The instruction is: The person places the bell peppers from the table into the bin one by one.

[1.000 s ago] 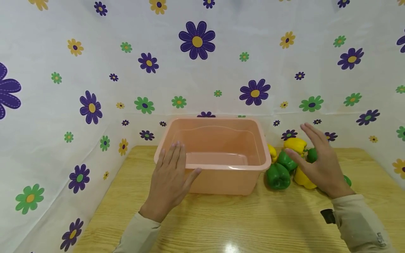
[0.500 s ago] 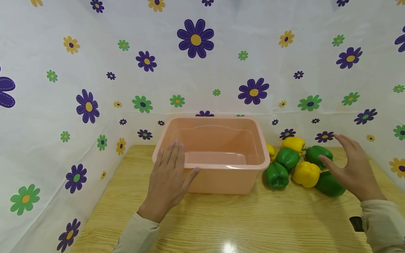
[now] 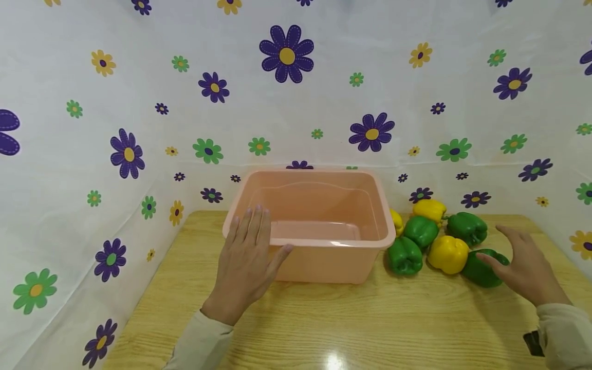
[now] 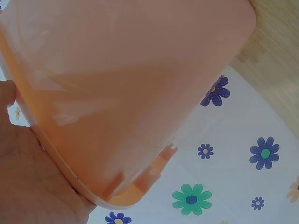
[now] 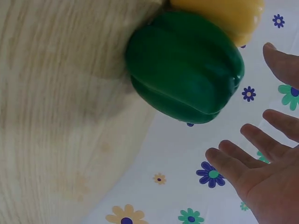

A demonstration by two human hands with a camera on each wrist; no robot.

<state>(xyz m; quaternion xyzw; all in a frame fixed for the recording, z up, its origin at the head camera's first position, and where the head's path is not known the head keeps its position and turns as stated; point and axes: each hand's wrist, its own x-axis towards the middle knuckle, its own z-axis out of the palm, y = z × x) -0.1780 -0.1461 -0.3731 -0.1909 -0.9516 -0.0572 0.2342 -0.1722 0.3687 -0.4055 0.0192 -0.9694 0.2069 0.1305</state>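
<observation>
A peach plastic tub [image 3: 324,263] stands on the wooden table with nothing in it. My left hand [image 3: 245,262] lies with straight fingers over its front left rim; in the left wrist view the palm [image 4: 37,172] is against the rim. To the right of the tub, several green and yellow bell peppers lie in a cluster. My right hand [image 3: 529,270] is spread beside the rightmost green bell pepper [image 3: 483,272], thumb and fingers apart and holding nothing. In the right wrist view a gap shows between that green pepper [image 5: 184,65] and the fingers [image 5: 229,163].
A yellow bell pepper [image 3: 447,255] lies left of the rightmost green one, with another green bell pepper [image 3: 467,227] behind. One green bell pepper [image 3: 404,257] sits close to the tub's right side. A white flowered sheet [image 3: 319,103] hangs behind the table [image 3: 296,324] and along the left.
My right hand has moved right and lower, from over the middle of the pepper cluster to beside the rightmost green bell pepper. The left hand has stayed at the tub's rim.
</observation>
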